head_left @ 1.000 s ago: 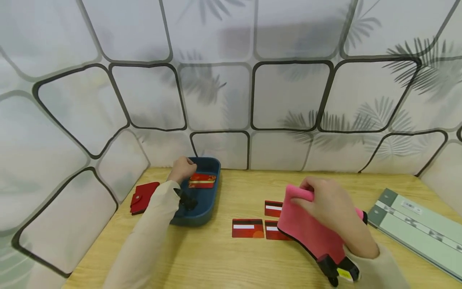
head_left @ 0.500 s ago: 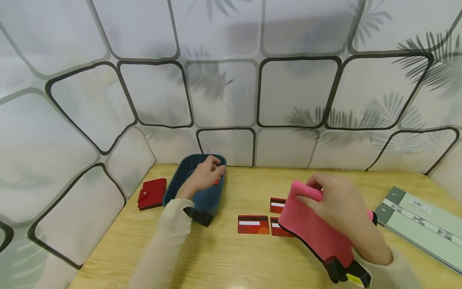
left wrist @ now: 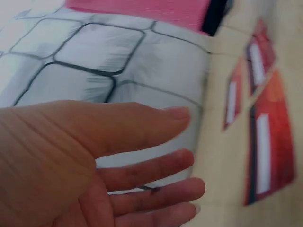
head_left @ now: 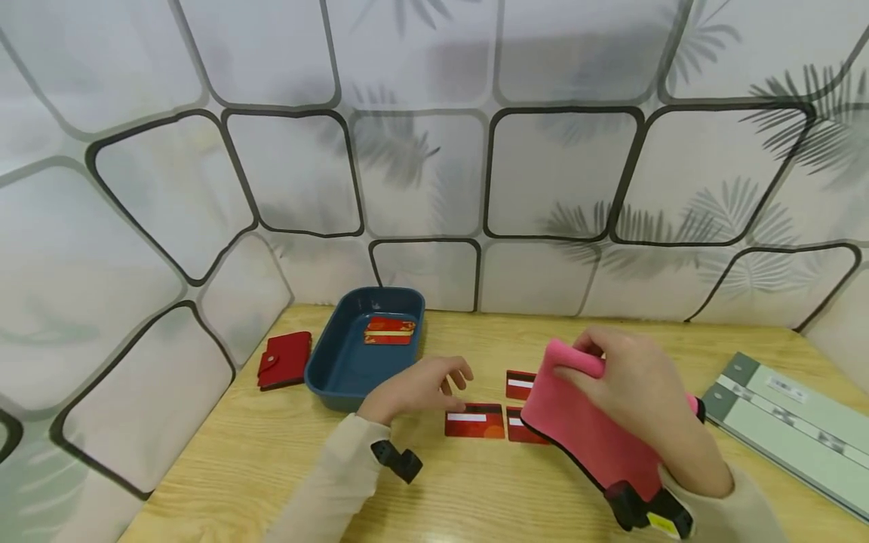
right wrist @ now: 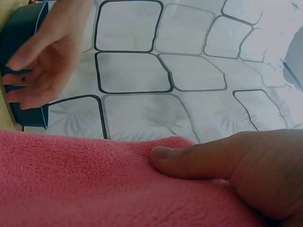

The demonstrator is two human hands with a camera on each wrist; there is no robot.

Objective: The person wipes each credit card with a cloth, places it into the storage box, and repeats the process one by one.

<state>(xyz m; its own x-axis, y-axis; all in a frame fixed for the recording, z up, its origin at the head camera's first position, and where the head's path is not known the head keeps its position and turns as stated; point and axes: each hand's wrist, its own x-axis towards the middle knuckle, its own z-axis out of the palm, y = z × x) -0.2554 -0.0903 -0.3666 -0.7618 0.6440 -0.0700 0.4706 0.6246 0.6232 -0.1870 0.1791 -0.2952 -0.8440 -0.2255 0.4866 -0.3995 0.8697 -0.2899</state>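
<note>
My right hand [head_left: 627,381] pinches a fuzzy pink cloth [head_left: 584,430] with dark edging, thumb on the near side; it hangs down over the table. In the right wrist view the thumb presses into the pink cloth [right wrist: 85,175]. My left hand [head_left: 424,385] hovers with loosely bent fingers and holds nothing, its thumb tip overlapping the upper edge of a red card [head_left: 475,426]. Two more red cards, an upper one [head_left: 520,385] and a lower one [head_left: 526,431], are partly hidden by the cloth. The left wrist view shows the left hand's fingers [left wrist: 156,170] spread apart.
A blue tray [head_left: 333,396] stands at the back left, with red and gold cards [head_left: 389,332] inside. Left of it lies a red snap wallet [head_left: 285,360]. A pale green binder-like item [head_left: 787,422] lies at the right. Patterned fabric [head_left: 434,181] walls the table's back.
My left hand has gone from the tray's far left side, across its cards, to the right and nearer, beside the loose red cards. The right hand keeps its hold on the cloth.
</note>
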